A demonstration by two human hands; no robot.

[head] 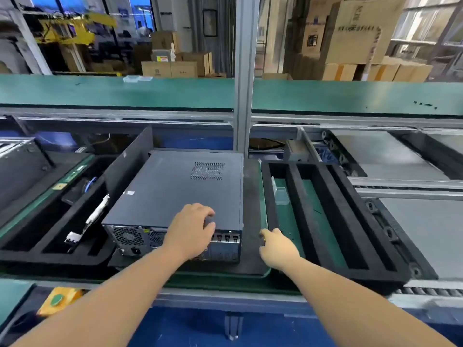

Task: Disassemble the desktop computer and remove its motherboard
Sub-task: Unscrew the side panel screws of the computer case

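Note:
A dark grey desktop computer case lies flat on a dark mat, cover closed, with a vent grille on top. Its rear panel with a fan grille and ports faces me. My left hand sits on the rear top edge of the case, fingers curled over the cover and thumb down at the back. My right hand is just right of the case, low over the mat's right edge, fingers curled with the tips together. Whether they pinch something small I cannot tell. The motherboard is hidden inside.
A black foam tray with long slots lies to the right, with a small clear plastic box in it. Another foam tray on the left holds a card with a metal bracket. A black panel stands upright left of the case. An aluminium post rises behind.

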